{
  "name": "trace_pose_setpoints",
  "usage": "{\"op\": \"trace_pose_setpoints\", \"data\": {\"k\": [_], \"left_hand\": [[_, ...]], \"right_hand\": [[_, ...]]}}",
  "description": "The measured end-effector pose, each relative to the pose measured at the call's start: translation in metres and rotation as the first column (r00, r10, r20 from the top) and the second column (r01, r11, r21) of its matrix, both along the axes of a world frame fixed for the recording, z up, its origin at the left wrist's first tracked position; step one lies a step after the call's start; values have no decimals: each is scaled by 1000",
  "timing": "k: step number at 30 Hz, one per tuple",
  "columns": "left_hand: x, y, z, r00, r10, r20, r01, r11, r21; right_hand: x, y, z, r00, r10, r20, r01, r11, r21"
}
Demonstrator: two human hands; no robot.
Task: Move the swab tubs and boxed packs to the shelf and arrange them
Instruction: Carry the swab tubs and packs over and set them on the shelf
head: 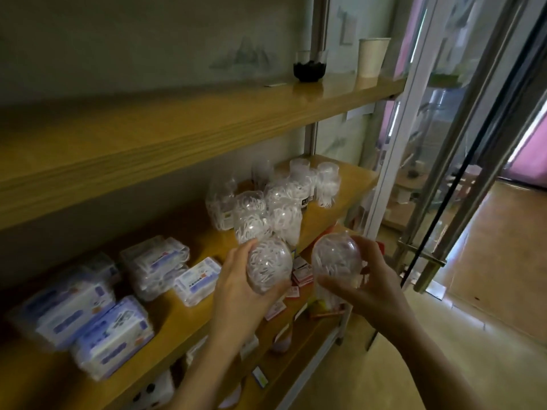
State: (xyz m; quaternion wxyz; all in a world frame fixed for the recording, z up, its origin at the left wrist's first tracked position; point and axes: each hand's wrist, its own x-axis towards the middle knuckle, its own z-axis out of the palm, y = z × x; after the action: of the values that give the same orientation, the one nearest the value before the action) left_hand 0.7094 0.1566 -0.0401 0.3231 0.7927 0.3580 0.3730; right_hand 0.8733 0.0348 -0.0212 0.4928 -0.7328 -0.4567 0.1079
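Note:
My left hand [236, 291] grips a clear round swab tub [268, 263] just in front of the middle wooden shelf [183, 321]. My right hand [367, 279] holds a second clear swab tub [336, 255] a little to the right, beyond the shelf's front edge. A cluster of several clear swab tubs [272, 202] stands on that shelf's right part. Boxed packs [165, 261] with purple labels lie stacked near the middle, and more boxed packs [88, 321] sit at the left, blurred.
The upper shelf [207, 119] carries a dark glass bowl [309, 69] and a paper cup [371, 56]. Small red-and-white packets [302, 270] lie on a lower shelf under my hands. A glass door with metal bars [473, 143] stands at the right.

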Motion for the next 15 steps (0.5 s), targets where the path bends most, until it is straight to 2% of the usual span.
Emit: {"op": "trace_pose_setpoints", "data": {"k": [5,8,12,15], "left_hand": [[25,14,-4,996,87,2,-87,996,19],[35,22,-5,984,178,-4,-179,984,-4],[49,32,-3,950,310,-29,-311,949,-54],[57,38,-1,924,379,-47,-379,925,-8]], "right_hand": [[42,38,-6,998,56,19,-56,998,-2],[66,62,-11,994,104,-35,-104,995,0],[93,92,-12,974,223,-51,-222,975,16],[110,111,-13,950,299,-92,-298,954,22]]}}
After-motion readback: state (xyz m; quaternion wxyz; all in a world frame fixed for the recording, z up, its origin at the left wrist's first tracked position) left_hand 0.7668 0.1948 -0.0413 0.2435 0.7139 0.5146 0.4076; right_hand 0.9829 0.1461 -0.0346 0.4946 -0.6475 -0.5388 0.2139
